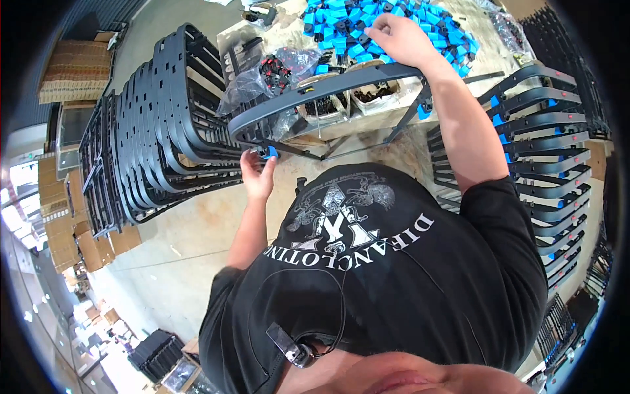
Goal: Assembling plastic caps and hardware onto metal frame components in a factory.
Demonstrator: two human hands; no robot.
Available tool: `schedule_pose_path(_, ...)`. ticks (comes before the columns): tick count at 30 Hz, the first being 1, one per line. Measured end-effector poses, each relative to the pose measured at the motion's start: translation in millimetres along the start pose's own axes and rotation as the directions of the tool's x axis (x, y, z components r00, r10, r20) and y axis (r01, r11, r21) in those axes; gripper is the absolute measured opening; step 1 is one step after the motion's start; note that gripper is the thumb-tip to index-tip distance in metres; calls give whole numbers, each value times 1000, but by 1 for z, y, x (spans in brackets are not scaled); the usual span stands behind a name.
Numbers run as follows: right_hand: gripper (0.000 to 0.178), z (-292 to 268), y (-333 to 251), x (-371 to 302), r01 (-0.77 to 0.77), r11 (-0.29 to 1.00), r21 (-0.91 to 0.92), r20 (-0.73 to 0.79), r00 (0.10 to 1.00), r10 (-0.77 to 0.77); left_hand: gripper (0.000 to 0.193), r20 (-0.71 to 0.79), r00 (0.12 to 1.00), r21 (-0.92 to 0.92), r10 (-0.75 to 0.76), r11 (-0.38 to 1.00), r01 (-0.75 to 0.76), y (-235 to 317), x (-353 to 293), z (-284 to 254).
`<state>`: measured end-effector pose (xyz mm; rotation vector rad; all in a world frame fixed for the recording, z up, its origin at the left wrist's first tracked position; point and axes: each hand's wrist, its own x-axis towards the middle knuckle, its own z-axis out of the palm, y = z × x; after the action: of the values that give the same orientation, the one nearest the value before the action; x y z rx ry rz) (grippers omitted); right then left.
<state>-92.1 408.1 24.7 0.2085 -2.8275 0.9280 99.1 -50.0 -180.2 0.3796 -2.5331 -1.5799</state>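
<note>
A dark grey curved metal frame (321, 87) spans in front of me, at the near edge of the table. At its left end, my left hand (258, 178) has its thumb and fingers closed around a small blue plastic piece (268, 152) on the frame. A similar blue piece (424, 111) sits at the frame's right end, below my right forearm. My right hand (403, 43) is over the far pile of blue and black plastic pieces (354, 23), with thumb and fingers curled together. Whether a piece is between those fingertips cannot be made out.
Tall rows of similar frames stand at left (154, 105) and right (554, 157), the right ones with blue pieces. On the table (476, 88) are a plastic bag of red and black parts (275, 71) and open containers of dark small parts (374, 92). Stacked cardboard (75, 72) stands far left.
</note>
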Motion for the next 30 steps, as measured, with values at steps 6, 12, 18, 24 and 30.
schedule_pose_path(6, 36, -40, -17, -7, -219, 851, 478, 122, 976, 183, 54, -225, 889, 124, 399, 917, -380, 126, -9, -8)
schedule_pose_path(12, 35, -8, 18, 3, -138, 772, 621, 141, 988, 63, 36, -115, 780, 405, 615, 746, -528, 222, 46, 12)
schedule_pose_path(18, 30, -9, 9, 5, -120, 800, 588, 63, 993, 103, 30, 99, 869, 599, 485, 668, -441, 254, 63, 29)
schedule_pose_path(24, 29, -29, -133, 68, 184, 826, 534, -186, 978, -97, 47, 474, 877, 589, -77, 768, -251, 281, 88, -4)
schedule_pose_path(30, 26, 90, -52, 115, 206, 951, 230, 115, 965, -237, 36, 784, 621, 329, 8, 842, -427, 221, 223, 22)
